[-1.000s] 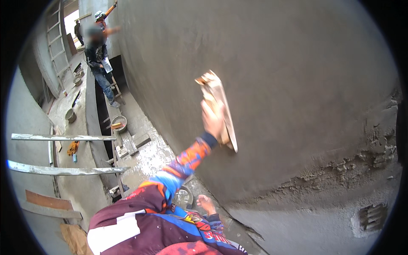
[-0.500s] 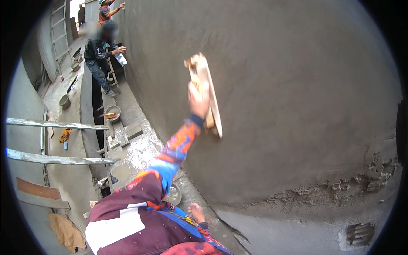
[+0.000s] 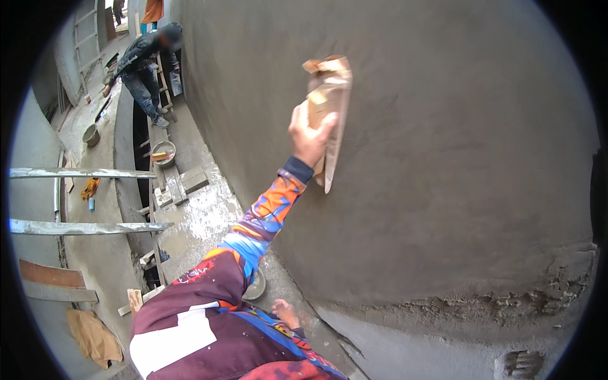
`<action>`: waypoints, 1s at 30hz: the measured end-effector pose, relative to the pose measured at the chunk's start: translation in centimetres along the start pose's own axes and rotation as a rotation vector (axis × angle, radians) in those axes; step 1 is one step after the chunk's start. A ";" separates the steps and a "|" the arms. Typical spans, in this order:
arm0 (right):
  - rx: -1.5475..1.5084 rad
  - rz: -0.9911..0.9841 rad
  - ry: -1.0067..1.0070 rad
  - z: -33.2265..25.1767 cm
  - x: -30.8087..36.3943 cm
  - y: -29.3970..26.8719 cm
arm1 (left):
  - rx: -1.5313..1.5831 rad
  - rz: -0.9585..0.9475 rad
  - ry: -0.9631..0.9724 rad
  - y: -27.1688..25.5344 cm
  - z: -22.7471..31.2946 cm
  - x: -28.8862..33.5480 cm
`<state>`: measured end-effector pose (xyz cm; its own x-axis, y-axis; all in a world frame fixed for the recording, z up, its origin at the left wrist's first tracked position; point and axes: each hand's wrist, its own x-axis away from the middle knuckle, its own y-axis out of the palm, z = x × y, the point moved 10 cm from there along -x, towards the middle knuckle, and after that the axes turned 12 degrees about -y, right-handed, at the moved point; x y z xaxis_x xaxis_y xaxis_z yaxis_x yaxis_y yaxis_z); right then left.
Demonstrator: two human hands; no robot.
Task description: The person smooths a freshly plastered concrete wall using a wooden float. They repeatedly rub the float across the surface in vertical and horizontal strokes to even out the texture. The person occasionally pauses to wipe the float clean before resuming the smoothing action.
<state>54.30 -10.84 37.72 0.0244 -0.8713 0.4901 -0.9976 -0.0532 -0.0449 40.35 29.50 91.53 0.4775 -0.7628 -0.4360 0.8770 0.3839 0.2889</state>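
My left hand (image 3: 310, 136) is raised against the grey plastered wall (image 3: 443, 158), with its fingers wrapped round the handle of a wooden plastering float (image 3: 340, 88). The float stands upright on its long side, slightly tilted, its flat face toward the wall. Blur hides whether it touches the plaster all along. Low near the foot of the wall hangs my right hand (image 3: 287, 313), its small visible fingers apart and nothing in them. Beside it a bucket (image 3: 256, 286) is partly hidden behind my left sleeve.
A person (image 3: 149, 73) bends over farther along the wall. A second bucket (image 3: 164, 153) and blocks (image 3: 193, 179) lie on the narrow walkway. Two metal bars (image 3: 88, 227) cross at the left over a gap. Rough plaster (image 3: 481, 310) edges the wall's lower part.
My left hand has moved the float up and to the right, turning it slightly. The person along the wall has bent down.
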 end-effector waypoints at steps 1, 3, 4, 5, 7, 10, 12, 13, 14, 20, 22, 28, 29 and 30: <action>0.023 0.048 0.023 0.1 0.2 -0.8 | -0.004 0.039 -0.084 -1.1 -4.0 1.1; 0.057 0.133 0.020 -1.8 0.8 -2.0 | -0.025 0.075 -0.221 -2.5 -10.9 5.5; 0.070 0.136 0.008 -2.6 0.8 -2.1 | -0.041 0.070 -0.281 -3.0 -12.7 8.4; 0.080 0.148 0.000 -3.1 1.0 -2.2 | -0.078 0.035 -0.321 -2.6 -12.9 11.6; 0.066 0.191 -0.056 -4.7 1.2 -2.7 | -0.096 -0.092 -0.410 -1.4 -12.1 17.4; -0.005 0.338 -0.212 -9.0 2.5 -4.7 | -0.089 -0.316 -0.483 0.6 -9.2 23.3; -0.033 0.481 -0.351 -13.5 3.8 -7.1 | -0.059 -0.330 -0.504 0.8 -7.9 24.5; -0.111 0.539 -0.344 -15.8 4.5 -7.7 | -0.043 -0.335 -0.513 0.9 -7.6 24.6; -0.189 0.596 -0.337 -18.6 5.5 -7.9 | -0.036 -0.348 -0.521 0.9 -7.3 24.6; -0.522 0.648 -0.453 -27.5 6.5 -9.0 | 0.010 -0.535 -0.685 1.4 -5.9 24.7; -0.750 0.502 -0.501 -29.3 4.6 -7.8 | -0.053 -0.556 -0.671 1.1 -5.7 23.9; -0.897 0.418 -0.633 -34.8 2.2 -5.7 | 0.034 -0.588 -0.796 1.3 -8.8 25.5; -0.897 0.447 -0.648 -34.4 2.1 -6.6 | 0.083 -0.582 -0.881 1.1 -8.9 25.9; -0.896 0.467 -0.668 -34.3 2.0 -7.5 | 0.133 -0.569 -0.958 0.9 -8.7 26.0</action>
<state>59.55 4.52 68.91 -0.5851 -0.8104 0.0299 -0.6043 0.4603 0.6504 54.06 14.54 73.02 -0.2792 -0.9167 0.2859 0.9145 -0.1631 0.3703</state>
